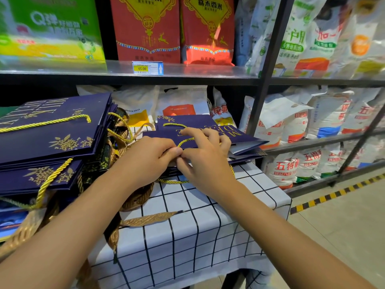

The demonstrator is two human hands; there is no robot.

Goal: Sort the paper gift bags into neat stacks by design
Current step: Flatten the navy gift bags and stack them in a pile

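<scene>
A: What is lying nearest on the counter (pixel 208 236)?

B: A checked cloth is covering it, and a brown ribbon (pixel 150 219) is trailing across the cloth in front of the small stack (pixel 245 142) of navy bags.

A: And the hands?

B: Both are working at the near edge of the small stack. The left hand (pixel 145 157) is curling its fingers, thumb tip pressing against the right hand. The right hand (pixel 205 157) is pinching a gold cord (pixel 185 141), the top bag's handle, with its fingers bending over the bag's face.

A: Is the left hand gripping anything?

B: It is closing at the bags' edge where the cord runs, but I cannot tell whether it is really grasping cord or paper.

A: Where are the other bags sitting?

B: The big stack (pixel 52 138) of navy bags is lying left of the small stack, higher and fanning out, with gold cords and brown ribbons hanging off it. Another gold cord (pixel 173 181) is looping out under the small stack, on the cloth.

A: And beyond?

B: Behind the small stack, white sacks (pixel 183 101) are standing on the lower shelf. Above it a price tag (pixel 147 68) reading 45.00 is sitting on the shelf edge, with red packs (pixel 145 28) standing over it. Right of the small stack, more sacks are filling a metal rack (pixel 268 59).
</scene>
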